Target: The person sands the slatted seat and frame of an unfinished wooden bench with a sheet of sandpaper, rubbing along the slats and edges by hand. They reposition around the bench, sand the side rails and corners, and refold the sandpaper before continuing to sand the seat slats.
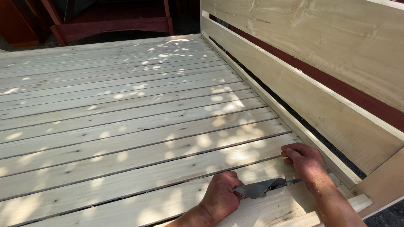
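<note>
On the pale slatted deck (126,126), left hand (221,195) grips a grey scraper blade (254,189); right hand (306,162) rests open.

Two hands (221,195), one grey scraper blade (254,188), roughly twelve pale slats (126,126), two backrest boards (320,105).

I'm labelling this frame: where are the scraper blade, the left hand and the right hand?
scraper blade (254,188), head view, middle of the grey blade.
left hand (221,195), head view, back of the hand.
right hand (306,162), head view, back of the hand.
</note>
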Demonstrator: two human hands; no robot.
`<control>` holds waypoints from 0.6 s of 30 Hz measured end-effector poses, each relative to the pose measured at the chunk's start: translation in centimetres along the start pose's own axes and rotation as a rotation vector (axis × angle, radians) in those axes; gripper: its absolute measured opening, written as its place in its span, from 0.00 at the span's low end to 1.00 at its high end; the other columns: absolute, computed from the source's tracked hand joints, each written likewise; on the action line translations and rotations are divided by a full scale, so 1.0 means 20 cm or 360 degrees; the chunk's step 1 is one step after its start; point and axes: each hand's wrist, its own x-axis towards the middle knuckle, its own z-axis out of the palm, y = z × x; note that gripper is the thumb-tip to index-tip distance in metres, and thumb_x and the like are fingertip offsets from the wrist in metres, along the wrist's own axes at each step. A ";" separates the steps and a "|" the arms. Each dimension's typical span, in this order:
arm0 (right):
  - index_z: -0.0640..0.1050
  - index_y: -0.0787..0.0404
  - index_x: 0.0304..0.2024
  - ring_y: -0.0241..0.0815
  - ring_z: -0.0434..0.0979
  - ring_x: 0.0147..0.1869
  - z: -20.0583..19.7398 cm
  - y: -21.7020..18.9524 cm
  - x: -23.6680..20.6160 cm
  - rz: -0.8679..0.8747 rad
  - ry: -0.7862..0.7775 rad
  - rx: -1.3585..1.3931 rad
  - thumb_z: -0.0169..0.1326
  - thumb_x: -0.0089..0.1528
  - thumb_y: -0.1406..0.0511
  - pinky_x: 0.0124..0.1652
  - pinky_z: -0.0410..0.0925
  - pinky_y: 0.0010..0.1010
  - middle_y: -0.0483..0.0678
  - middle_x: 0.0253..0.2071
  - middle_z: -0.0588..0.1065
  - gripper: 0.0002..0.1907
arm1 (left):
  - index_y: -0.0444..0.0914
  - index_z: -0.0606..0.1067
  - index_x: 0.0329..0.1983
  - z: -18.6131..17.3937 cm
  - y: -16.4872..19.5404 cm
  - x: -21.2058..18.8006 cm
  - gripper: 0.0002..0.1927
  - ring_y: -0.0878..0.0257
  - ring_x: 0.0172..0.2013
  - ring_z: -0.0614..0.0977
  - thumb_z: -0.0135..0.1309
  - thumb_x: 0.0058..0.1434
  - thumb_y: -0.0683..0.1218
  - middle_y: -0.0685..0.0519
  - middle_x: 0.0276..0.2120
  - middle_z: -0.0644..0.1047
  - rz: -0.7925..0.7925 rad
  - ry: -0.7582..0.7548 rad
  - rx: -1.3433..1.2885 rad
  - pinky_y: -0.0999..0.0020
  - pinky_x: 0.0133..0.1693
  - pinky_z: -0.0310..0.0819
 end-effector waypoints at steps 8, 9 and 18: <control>0.84 0.60 0.49 0.38 0.79 0.40 0.00 -0.02 -0.01 -0.0060 0.0041 -0.0139 0.55 0.66 0.65 0.46 0.73 0.31 0.48 0.41 0.84 0.13 | 0.38 0.83 0.28 -0.03 0.09 -0.02 0.13 0.56 0.35 0.80 0.53 0.44 0.31 0.53 0.29 0.76 0.0162 -0.0083 0.0294 0.61 0.37 0.76; 0.85 0.60 0.49 0.38 0.80 0.40 0.00 -0.03 -0.01 -0.0065 0.0052 -0.0163 0.55 0.65 0.65 0.46 0.73 0.31 0.48 0.41 0.84 0.13 | 0.38 0.83 0.27 -0.04 0.10 -0.01 0.13 0.57 0.35 0.80 0.53 0.44 0.31 0.53 0.28 0.76 0.0164 -0.0093 0.0317 0.61 0.37 0.77; 0.86 0.57 0.47 0.41 0.81 0.36 0.04 -0.04 -0.04 -0.0166 -0.0102 -0.0476 0.55 0.65 0.63 0.42 0.74 0.33 0.49 0.35 0.85 0.13 | 0.37 0.82 0.25 -0.09 0.23 -0.02 0.10 0.55 0.33 0.79 0.55 0.44 0.31 0.51 0.29 0.76 0.0136 -0.0118 0.0551 0.60 0.36 0.77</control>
